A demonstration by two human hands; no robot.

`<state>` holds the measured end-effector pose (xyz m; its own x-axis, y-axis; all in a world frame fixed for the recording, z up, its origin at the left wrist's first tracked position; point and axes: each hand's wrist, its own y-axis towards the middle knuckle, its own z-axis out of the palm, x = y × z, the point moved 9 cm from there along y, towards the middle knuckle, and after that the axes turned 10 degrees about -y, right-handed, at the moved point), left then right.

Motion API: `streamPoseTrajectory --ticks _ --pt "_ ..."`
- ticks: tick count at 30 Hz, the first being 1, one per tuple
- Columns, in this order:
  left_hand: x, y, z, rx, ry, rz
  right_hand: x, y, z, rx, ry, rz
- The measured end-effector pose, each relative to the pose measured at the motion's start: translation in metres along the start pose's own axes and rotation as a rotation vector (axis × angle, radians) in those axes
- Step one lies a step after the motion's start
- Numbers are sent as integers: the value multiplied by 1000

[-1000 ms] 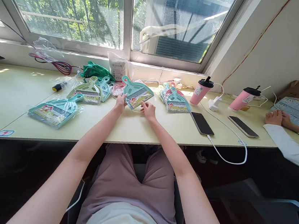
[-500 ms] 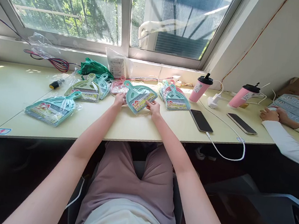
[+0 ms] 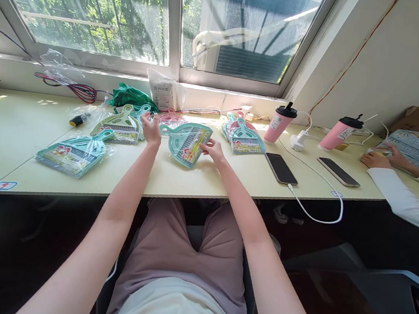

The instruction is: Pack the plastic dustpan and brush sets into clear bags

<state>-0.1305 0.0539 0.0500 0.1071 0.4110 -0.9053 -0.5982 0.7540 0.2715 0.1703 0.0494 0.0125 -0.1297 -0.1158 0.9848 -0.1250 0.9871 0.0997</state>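
In the head view, my right hand [image 3: 214, 152] pinches the right edge of a teal dustpan-and-brush set [image 3: 185, 143] in clear wrap, tilted over the table with its handle to the left. My left hand [image 3: 152, 128] is raised beside the handle end, fingers apart and holding nothing. Behind my left hand, a pink dustpan set [image 3: 170, 117] is partly hidden. An olive-green dustpan set [image 3: 120, 128] stands to the left of it, in front of another teal one. Nearer me at the left lies a wrapped teal dustpan set [image 3: 74, 153].
More dustpan sets [image 3: 248, 142] form a pile right of centre. Beyond are pink tumblers [image 3: 276, 125], a white charger [image 3: 300, 140] and two phones [image 3: 280, 169] [image 3: 338, 172]. A screwdriver-like tool [image 3: 78, 120] lies left. Another person's hands [image 3: 378, 158] are at far right.
My left hand has come off the teal dustpan set and risen to the left. The set has turned and shifted slightly left in my right hand.
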Motion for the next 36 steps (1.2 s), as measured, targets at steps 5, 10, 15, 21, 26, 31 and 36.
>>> streamPoseTrajectory --ticks 5,10,15,21,26,31,36 --pt "6 -3 12 408 284 -156 10 -11 18 234 -42 -53" --pt "29 -14 13 577 307 -366 15 -14 15 219 -34 -49" --pt "29 -4 3 530 268 -350 14 -10 11 209 -28 -58" --pt "35 0 2 531 111 -400 15 -5 1 145 -28 -75" --pt "32 0 -2 484 172 -380 19 -3 -13 41 -12 -94" --pt "22 -18 12 575 59 -406 16 1 -26 -62 5 -83" --pt "27 -38 25 770 149 -458 11 4 -36 -143 46 -54"
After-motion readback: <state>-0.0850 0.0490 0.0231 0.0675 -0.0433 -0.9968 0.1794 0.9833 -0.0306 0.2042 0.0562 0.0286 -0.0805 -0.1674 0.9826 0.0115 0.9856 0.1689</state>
